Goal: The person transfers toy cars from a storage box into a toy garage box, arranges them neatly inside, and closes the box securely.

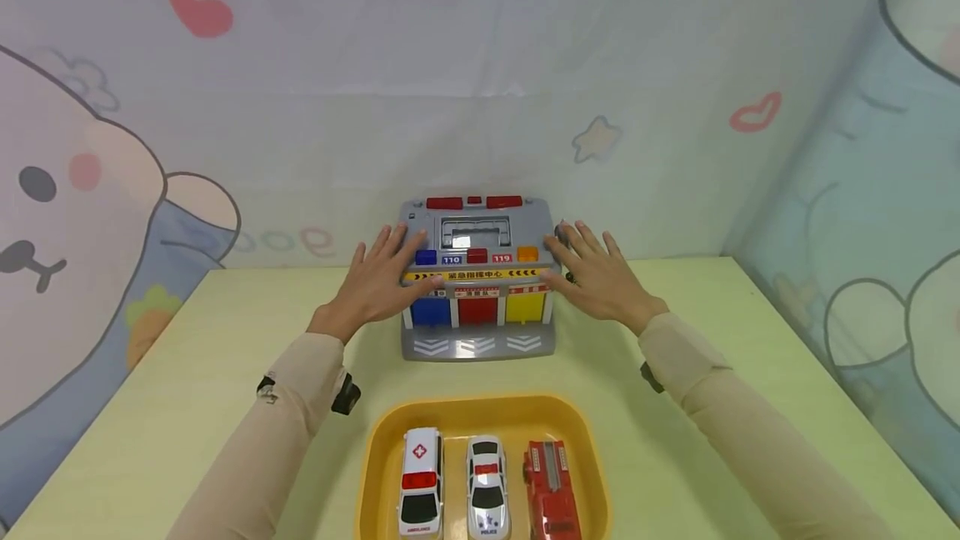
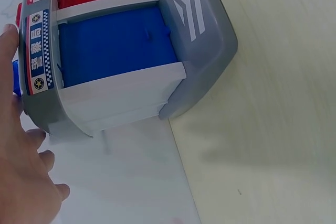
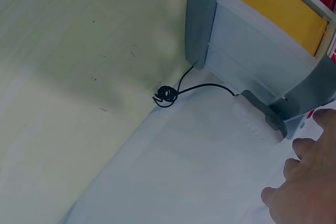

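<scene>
A toy emergency station garage (image 1: 477, 273) stands at the back of the table against the wall, with blue (image 1: 431, 312), red (image 1: 477, 312) and yellow (image 1: 525, 307) doors, all down. My left hand (image 1: 375, 277) lies at its left top edge, fingers spread and fairly straight, thumb over the front edge. On the opposite side my right hand (image 1: 603, 277) mirrors it, fingers spread at the right top edge. Neither hand curls round anything. In the right wrist view a thin black cord (image 3: 167, 94) hangs in a small tangle beside the garage.
Nearer me, a yellow tray (image 1: 480, 408) holds a toy ambulance (image 1: 420, 482), a toy police car (image 1: 487, 486) and a red toy fire truck (image 1: 552, 490). The pale table (image 1: 675, 407) meets a cartoon-printed cloth (image 1: 480, 107) behind and at both sides.
</scene>
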{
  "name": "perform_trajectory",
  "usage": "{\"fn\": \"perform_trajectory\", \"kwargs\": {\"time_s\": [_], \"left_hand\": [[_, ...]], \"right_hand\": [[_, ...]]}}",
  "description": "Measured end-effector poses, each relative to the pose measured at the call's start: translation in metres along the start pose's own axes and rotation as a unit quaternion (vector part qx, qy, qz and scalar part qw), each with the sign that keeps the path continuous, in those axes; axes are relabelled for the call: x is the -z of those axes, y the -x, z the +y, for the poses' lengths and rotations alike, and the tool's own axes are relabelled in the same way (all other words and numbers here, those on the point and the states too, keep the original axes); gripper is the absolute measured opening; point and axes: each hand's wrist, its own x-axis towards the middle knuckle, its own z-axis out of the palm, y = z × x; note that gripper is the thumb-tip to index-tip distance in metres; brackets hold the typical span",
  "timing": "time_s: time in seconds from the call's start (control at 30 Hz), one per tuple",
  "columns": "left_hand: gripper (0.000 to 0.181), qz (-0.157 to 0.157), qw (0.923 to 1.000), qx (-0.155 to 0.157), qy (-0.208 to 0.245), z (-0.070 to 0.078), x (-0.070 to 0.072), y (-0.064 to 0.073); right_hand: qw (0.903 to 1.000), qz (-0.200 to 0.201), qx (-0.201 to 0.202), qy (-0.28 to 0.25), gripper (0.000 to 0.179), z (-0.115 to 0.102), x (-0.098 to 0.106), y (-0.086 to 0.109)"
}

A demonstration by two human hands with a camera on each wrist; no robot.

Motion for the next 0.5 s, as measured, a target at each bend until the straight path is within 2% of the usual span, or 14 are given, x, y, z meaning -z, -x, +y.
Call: {"fn": "perform_trajectory", "kwargs": {"time_s": [0.27,0.5], "left_hand": [[0.086,0.0,1.0,-0.008,0.0,0.002,0.002,-0.008],[0.087,0.004,0.9996,-0.02,-0.018,0.006,0.004,-0.016]], "right_hand": [[0.9999,-0.01,0.003,0.005,0.074,-0.007,-0.002,-0.009],[0.9999,-0.015,0.005,0.0,0.073,-0.008,0.0,-0.013]]}}
